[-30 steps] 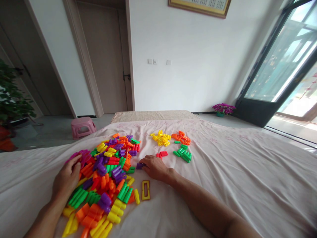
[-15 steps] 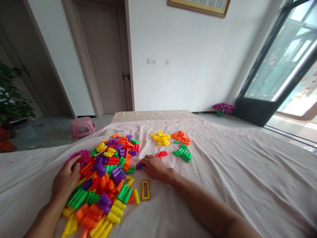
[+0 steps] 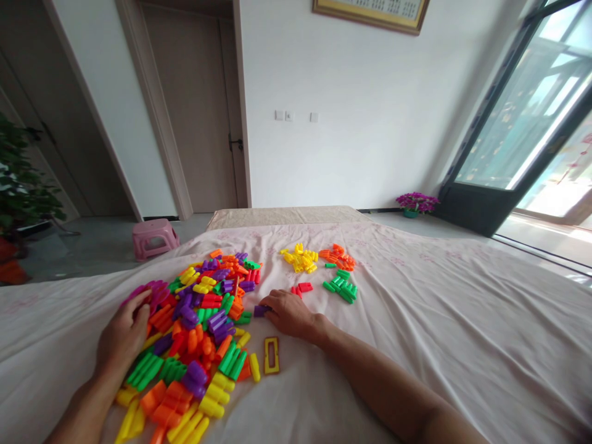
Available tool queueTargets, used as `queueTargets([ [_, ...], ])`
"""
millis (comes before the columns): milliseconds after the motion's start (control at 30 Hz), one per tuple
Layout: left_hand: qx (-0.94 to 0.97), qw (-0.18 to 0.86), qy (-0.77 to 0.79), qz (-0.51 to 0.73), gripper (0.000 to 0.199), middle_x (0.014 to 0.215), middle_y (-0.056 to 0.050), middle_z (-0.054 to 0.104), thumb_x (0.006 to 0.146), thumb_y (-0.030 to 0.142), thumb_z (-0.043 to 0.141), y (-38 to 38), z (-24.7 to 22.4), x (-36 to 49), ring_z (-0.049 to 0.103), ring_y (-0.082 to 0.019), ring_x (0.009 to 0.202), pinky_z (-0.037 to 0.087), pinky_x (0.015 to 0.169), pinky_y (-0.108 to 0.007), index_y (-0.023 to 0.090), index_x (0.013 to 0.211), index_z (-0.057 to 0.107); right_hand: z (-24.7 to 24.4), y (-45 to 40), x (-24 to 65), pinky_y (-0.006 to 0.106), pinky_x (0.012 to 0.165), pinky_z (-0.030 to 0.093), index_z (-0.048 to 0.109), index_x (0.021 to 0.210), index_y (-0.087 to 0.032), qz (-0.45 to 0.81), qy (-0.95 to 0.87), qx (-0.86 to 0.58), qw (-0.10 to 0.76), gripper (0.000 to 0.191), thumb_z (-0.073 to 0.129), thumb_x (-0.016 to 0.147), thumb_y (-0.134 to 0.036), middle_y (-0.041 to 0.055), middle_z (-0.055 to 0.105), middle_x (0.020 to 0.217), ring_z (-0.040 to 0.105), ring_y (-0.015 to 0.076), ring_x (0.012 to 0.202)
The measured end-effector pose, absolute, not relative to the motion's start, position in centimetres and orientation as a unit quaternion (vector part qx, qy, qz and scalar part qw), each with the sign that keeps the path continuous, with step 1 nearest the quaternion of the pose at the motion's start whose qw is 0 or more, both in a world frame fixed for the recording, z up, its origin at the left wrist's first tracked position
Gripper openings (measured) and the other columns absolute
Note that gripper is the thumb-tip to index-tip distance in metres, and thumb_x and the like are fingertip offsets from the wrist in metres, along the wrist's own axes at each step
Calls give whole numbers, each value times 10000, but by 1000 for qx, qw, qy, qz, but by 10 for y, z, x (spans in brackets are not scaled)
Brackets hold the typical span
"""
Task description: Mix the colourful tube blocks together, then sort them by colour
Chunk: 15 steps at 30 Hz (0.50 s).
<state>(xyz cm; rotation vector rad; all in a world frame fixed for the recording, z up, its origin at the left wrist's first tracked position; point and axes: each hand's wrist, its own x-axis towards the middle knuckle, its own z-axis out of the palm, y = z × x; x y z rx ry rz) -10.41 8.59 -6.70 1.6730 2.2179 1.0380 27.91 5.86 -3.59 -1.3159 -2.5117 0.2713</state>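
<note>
A mixed pile of plastic toy blocks (image 3: 194, 336), tube-shaped in orange, green, yellow, red and purple, lies on the cloth. At its left edge my left hand (image 3: 124, 330) is closed, its curled fingers at a magenta plastic piece (image 3: 158, 291) with openings in it, partly hidden by the hand. To the right of the pile, my right hand (image 3: 291, 313) rests palm down with its fingertips on a purple block (image 3: 259, 311). Beyond that hand lie separate groups of yellow blocks (image 3: 300, 258), orange blocks (image 3: 338, 256), green blocks (image 3: 342, 287) and a few red blocks (image 3: 303, 288).
A yellow rectangular frame piece (image 3: 272, 355) lies near the pile. Wrinkled pale cloth (image 3: 439, 320) covers the surface. A pink stool (image 3: 155, 238) stands on the floor at left, and a pot of magenta flowers (image 3: 417, 202) sits by the glass door.
</note>
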Motion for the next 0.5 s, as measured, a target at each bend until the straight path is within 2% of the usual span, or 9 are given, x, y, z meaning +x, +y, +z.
queueTargets([
  [267, 560, 87, 750, 341, 525, 1410, -97, 588, 971, 471, 319, 86, -67, -105, 572, -286, 1233, 436, 1015, -392, 236, 1381, 548, -35, 58, 279, 263, 798, 440, 685, 1136, -209, 94, -873, -453, 151, 264, 569, 899, -204, 62, 692, 1055, 635, 192, 963],
  [500, 562, 91, 746, 346, 531, 1418, -98, 580, 973, 469, 311, 85, -66, -103, 555, -284, 1260, 419, 1053, -394, 222, 1382, 543, -38, 59, 280, 262, 796, 441, 683, 1142, -212, 91, -874, -452, 156, 266, 558, 908, -216, 62, 693, 1058, 637, 190, 956],
])
